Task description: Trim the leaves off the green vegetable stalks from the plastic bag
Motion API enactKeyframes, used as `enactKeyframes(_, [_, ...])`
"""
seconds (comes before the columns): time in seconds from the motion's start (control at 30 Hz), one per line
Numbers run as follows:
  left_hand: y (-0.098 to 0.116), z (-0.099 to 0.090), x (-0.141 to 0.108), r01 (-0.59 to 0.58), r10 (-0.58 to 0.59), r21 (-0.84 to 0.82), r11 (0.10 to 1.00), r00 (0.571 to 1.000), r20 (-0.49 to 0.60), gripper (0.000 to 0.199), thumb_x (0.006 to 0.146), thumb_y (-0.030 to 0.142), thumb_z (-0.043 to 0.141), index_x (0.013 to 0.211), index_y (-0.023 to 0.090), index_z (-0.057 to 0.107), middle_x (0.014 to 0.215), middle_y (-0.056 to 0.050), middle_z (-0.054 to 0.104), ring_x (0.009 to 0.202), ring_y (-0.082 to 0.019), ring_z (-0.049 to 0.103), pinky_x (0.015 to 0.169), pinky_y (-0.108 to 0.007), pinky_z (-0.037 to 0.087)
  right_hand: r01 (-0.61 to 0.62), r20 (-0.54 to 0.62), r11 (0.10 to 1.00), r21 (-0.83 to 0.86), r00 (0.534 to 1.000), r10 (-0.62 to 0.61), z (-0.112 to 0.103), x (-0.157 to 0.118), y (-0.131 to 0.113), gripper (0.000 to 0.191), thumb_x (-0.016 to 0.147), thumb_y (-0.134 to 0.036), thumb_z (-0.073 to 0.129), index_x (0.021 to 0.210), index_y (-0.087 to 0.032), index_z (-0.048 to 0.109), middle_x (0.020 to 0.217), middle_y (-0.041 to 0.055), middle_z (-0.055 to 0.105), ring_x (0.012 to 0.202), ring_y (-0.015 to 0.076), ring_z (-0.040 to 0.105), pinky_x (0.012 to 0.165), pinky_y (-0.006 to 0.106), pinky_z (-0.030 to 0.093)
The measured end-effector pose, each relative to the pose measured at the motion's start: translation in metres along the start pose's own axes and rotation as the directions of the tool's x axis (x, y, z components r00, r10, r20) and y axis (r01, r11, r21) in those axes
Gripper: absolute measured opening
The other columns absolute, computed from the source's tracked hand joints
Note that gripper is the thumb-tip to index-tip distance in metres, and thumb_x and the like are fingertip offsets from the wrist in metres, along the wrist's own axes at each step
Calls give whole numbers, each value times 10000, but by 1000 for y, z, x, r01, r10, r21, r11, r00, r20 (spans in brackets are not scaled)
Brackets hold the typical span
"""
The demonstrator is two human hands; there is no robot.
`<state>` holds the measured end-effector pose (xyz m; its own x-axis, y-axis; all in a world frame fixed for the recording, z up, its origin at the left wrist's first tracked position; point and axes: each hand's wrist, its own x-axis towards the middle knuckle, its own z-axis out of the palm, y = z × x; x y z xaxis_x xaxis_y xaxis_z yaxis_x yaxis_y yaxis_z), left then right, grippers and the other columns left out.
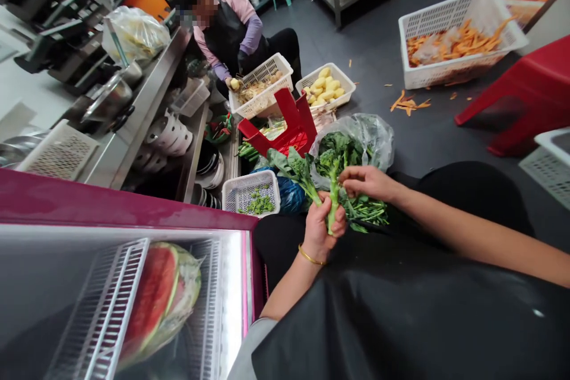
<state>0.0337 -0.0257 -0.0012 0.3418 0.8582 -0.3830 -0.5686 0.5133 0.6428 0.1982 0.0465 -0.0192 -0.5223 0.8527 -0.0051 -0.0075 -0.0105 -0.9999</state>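
My left hand [321,224] is closed around the lower stems of green broccoli stalks [333,190], which are thin, leafy and budded at the top. They fan out in two directions above the fist. Beside the stems is my right hand [367,183], its fingers curled in a pinch; what sits between the fingertips is too small to make out. Behind and below the hands, more leafy greens [367,211] lie in a heap, partly inside a clear plastic bag [378,133]. A white basket [227,196] with small green pieces stands to the left.
A co-worker [231,27] sits ahead, holding a peeled potato over a white basket [285,62] of peelings. Potatoes [325,86] fill another basket. A red stool [294,124] lies tipped over nearby. At left, a lit fridge [231,285] holds cut watermelon [151,291].
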Motion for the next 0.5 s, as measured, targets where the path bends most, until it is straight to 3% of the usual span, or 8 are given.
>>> enactKeyframes(0.1, [-1,3,3,74,-74,-15,997,997,31,317,771,372,679,848,228,407,560,63,460,330,-34,301,330,-138,146,79,-132,965,-248,985,-115,-11,7,-16,329,848,-504,515,748,-192,529,535,-27,526,497,112,490,523,242,391])
enactKeyframes(0.17, [2,3,7,144,-146,-60,988,989,-20,274,793,353,658,824,210,426,569,57,437,345,-24,291,333,-131,133,117,-199,826,-552,943,-267,-7,4,-18,341,884,-450,477,659,-194,498,537,-2,514,514,114,470,533,247,354])
enactKeyframes(0.23, [7,1,11,169,-184,-138,976,977,-110,230,832,338,611,792,184,444,571,55,402,360,-10,271,336,-123,134,139,-143,637,-758,918,-370,4,-9,-7,352,900,-395,454,620,-189,509,561,30,529,547,125,487,542,254,339])
enactKeyframes(0.3, [11,-3,15,102,-136,-178,979,972,-193,217,852,326,583,776,174,448,568,57,392,365,-5,266,339,-116,152,183,-20,574,-798,944,-328,14,-27,11,339,897,-401,461,665,-183,577,608,51,571,581,142,528,553,256,364])
enactKeyframes(0.33, [12,-5,17,51,-85,-155,987,972,-221,219,845,328,590,780,178,445,565,57,410,362,-7,276,340,-114,165,178,10,606,-775,963,-270,16,-34,19,323,878,-441,494,730,-183,621,660,58,607,613,155,558,567,260,393])
enactKeyframes(0.4, [8,-4,21,13,-18,-25,1000,977,-211,261,802,356,642,798,191,439,562,52,474,351,-24,325,334,-121,204,98,-12,755,-648,990,-139,13,-43,31,375,821,-538,555,906,-191,669,826,75,669,724,189,616,627,290,463])
enactKeyframes(0.5, [-6,5,30,149,-142,216,965,989,-46,383,700,438,730,846,180,488,583,20,554,374,-75,442,342,-167,325,-57,-74,954,-294,997,37,-11,-44,31,444,804,-590,561,936,-186,690,891,83,691,775,212,644,662,326,512])
